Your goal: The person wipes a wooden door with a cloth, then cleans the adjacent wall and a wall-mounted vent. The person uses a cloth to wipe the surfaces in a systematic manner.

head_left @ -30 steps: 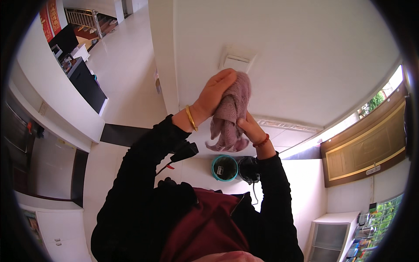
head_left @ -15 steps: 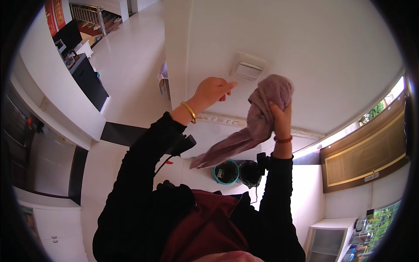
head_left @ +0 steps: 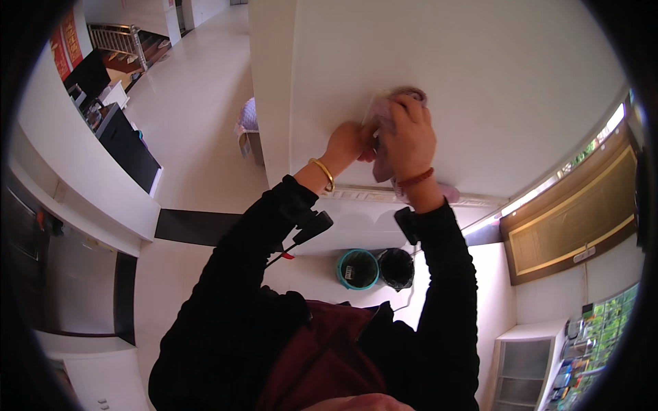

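My right hand [head_left: 411,140] presses a mauve cloth [head_left: 382,164] against the white wall, its fingers wrapped over the bunched fabric. Beneath the cloth lies the wall switch [head_left: 373,109], almost wholly covered; only a bit of its left edge shows. Close beside it on the left, my left hand [head_left: 348,142] is closed, its fingertips meeting the cloth and switch edge. What those fingertips pinch, if anything, is hidden. A loose part of the cloth hangs behind my right wrist.
Below my arms, a teal-rimmed bin [head_left: 358,269] and a black-lined bin [head_left: 396,268] stand on the floor. A carved trim strip [head_left: 363,194] runs along the wall under my hands. To the right is a brown-framed door [head_left: 576,229]; a glass-fronted cabinet [head_left: 522,370] stands lower right.
My right hand has brought the cloth up and left onto the switch, which was uncovered before. My left hand has moved slightly right and its pointing finger is now curled in.
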### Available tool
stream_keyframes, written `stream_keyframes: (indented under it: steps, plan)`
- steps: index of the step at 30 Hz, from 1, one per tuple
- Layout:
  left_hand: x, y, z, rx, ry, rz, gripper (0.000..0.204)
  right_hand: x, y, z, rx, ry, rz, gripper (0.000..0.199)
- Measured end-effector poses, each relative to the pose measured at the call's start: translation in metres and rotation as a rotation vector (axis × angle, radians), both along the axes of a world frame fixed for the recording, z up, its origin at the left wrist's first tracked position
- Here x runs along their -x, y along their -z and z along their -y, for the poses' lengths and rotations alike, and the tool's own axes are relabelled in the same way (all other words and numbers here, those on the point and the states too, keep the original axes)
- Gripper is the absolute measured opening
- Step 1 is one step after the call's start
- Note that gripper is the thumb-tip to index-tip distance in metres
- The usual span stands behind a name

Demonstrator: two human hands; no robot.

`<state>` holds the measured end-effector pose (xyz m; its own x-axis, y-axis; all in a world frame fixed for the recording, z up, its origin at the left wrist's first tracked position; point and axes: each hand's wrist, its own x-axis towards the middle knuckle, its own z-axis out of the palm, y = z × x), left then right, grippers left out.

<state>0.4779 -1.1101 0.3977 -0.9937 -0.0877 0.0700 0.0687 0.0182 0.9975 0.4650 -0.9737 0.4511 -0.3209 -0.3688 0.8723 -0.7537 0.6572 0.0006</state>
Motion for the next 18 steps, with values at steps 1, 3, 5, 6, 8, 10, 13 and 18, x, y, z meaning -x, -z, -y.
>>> stream_keyframes:
  steps: [1,3,5,6,8,10,13,18]
  plan:
    - [-0.001,-0.001,0.000,-0.030,0.021,-0.011,0.064,0.002,-0.001,-0.010,0.042,0.012,-0.018,0.029]
    - [-0.004,-0.001,-0.001,-0.105,0.056,0.024,0.062,0.002,-0.008,-0.034,0.079,0.112,0.036,0.026]
    - [-0.004,0.001,-0.001,-0.107,0.066,0.026,0.061,-0.006,-0.014,-0.045,0.215,0.129,0.245,0.028]
    - [-0.001,0.003,-0.001,-0.106,0.068,-0.001,0.060,-0.011,-0.015,-0.044,0.254,0.076,0.235,0.029]
    - [0.005,0.009,0.000,-0.099,0.066,-0.002,0.058,-0.019,-0.015,-0.033,0.440,0.070,0.313,0.030]
    - [0.012,0.015,0.001,0.234,-0.073,-0.284,0.057,-0.018,-0.012,-0.006,0.313,0.003,0.089,0.029]
    - [0.018,0.021,0.000,0.591,-0.246,-0.574,0.045,-0.015,-0.011,0.015,0.106,0.024,-0.040,0.026]
    - [0.023,0.027,-0.004,-0.167,0.078,0.004,0.024,-0.019,-0.024,0.008,0.194,0.192,0.147,0.021]
